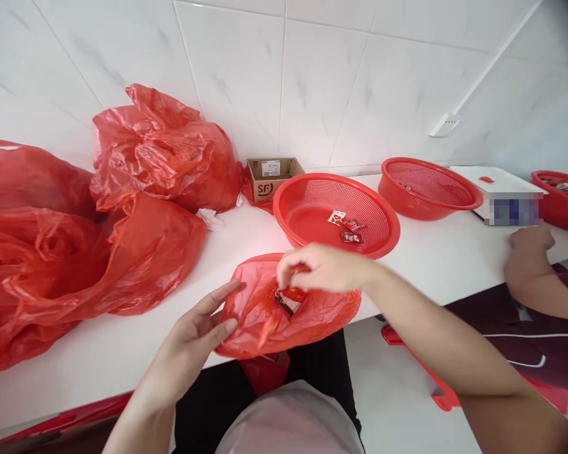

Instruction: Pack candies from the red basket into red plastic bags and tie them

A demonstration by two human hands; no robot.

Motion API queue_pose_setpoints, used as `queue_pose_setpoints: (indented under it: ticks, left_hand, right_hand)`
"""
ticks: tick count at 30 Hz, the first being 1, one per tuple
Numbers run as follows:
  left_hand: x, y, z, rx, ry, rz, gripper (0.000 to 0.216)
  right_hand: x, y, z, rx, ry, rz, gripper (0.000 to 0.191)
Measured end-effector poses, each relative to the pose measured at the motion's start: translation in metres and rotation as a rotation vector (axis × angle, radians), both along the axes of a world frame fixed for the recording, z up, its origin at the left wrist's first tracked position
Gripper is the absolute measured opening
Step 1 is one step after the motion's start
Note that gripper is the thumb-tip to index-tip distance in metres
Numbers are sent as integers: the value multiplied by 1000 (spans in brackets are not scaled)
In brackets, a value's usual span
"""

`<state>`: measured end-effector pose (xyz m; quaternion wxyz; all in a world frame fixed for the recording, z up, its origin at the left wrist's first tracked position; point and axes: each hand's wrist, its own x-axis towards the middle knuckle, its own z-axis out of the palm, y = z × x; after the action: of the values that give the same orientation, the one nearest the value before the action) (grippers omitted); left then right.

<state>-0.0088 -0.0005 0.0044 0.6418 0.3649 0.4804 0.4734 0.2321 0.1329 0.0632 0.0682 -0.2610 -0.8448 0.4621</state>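
A red plastic bag point(255, 315) lies opened out at the table's front edge, with several small wrapped packets point(291, 302) inside. My left hand point(196, 334) is at the bag's left edge, thumb and fingers apart and touching the plastic. Above the packets, my right hand point(319, 268) reaches in from the right with its fingers curled down; what they pinch is hidden. Just behind the bag stands a red perforated basket point(296, 214) holding a few small packets, among them a dark one point(351, 237) and a white one point(336, 217).
Large red plastic bags point(161, 151) crowd the table's left side. A small cardboard box point(272, 183) stands by the tiled wall. To the right are a second red basket point(421, 195), a white device point(497, 180) and another basket point(561, 208). A co-worker's hand point(530, 243) is near the device.
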Motion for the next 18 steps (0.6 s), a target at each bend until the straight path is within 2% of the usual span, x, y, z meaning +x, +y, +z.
queue_pose_setpoints:
  ticks: [2, 4, 6, 8, 10, 13, 16, 18]
  left_hand:
    - [4, 8, -2, -27, -63, 79, 55]
    - [8, 16, -4, -39, -127, 182, 54]
    - [12, 24, -8, -6, -197, 283, 51]
    - [15, 36, -13, 13, -264, 368, 47]
    - [16, 52, -20, 4, -328, 410, 42]
    - [14, 79, -29, 19, -379, 437, 40]
    - [10, 100, -33, 66, -372, 459, 41]
    - [8, 106, -34, 76, -364, 451, 41]
  right_hand:
    - [-23, -18, -30, 144, -24, -73, 28]
    - [-40, -20, -59, 212, -40, -174, 31]
    - [-46, -11, -80, 213, -34, -229, 32]
    - [-45, 5, -90, 241, -21, -257, 33]
    - [-39, 19, -91, 320, -30, -273, 36]
    - [-31, 19, -74, 374, -35, -268, 38]
    - [-30, -17, -45, 409, 153, -350, 37]
    - [-36, -55, -38, 434, 321, -342, 36]
